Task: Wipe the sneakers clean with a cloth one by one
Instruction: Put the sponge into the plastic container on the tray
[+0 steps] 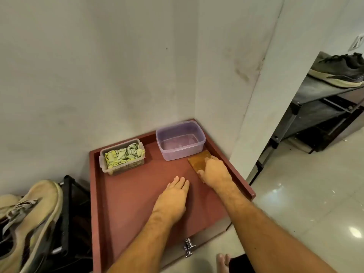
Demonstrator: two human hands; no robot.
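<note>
Near left: worn beige sneaker (29,219) lying on a black rack (67,213), untouched, just beside the red-brown tray surface (122,213). Near centre: left hand (173,198) flat on the bare surface, fingers straight and together, holding nothing. Slightly farther right: right hand (213,171) resting on a flat brown cloth or pad (199,159), fingers (211,159) bent over its near part and thumb at its near edge; whether gripped or only pressed, cannot tell. Farther: clear lavender tub (180,139), seemingly with shallow water, just beyond the cloth; to its left a smaller clip-lid box (122,157) stuffed with a yellow-green patterned rag (124,154). Far right: dark grey sneaker (340,71) up on a shelf rack (323,107), well apart.

Probably the picking-up-the-cloth step. Best done by pinching the cloth by its near edge, lifting clear of the tub wall, dipping lightly if dampening is wanted, wringing over the tub, then fetching one sneaker onto the surface with the free left hand.
</note>
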